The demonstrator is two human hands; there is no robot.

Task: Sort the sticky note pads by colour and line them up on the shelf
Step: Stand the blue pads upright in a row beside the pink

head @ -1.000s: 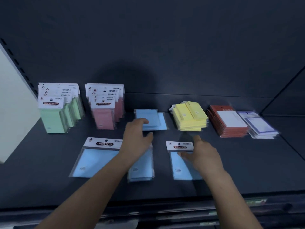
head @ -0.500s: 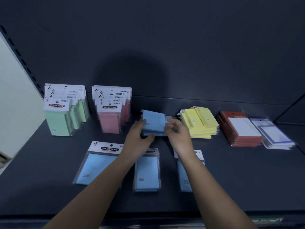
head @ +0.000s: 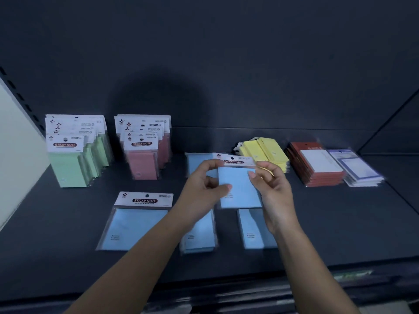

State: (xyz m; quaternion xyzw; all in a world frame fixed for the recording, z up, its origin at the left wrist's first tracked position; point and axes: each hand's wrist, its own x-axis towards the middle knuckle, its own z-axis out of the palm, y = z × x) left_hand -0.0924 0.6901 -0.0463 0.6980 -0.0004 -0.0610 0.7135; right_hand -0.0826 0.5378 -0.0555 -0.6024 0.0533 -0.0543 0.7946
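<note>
Both hands hold one blue sticky note pad (head: 240,186) upright above the middle of the dark shelf (head: 68,223). My left hand (head: 204,189) pinches its left edge, my right hand (head: 272,189) grips its right edge. Behind it another blue pad (head: 196,163) lies flat at the back. Three more blue packs lie at the front: a wide one (head: 136,225), a narrow one (head: 199,239) partly under my left arm, and one (head: 251,227) under my right wrist. Green pads (head: 74,152) and pink pads (head: 145,146) stand in rows at the back left.
A loose pile of yellow pads (head: 265,152) lies right of the blue ones. Further right sit a red-edged stack (head: 317,165) and a purple-bordered stack (head: 358,168). A white side panel (head: 18,155) closes the shelf on the left. The shelf's front lip (head: 226,288) runs below my arms.
My right hand left the front-right blue pack and joined the left hand at the back. Together they lifted a blue pad off the back pile and turned it upright, towards me.
</note>
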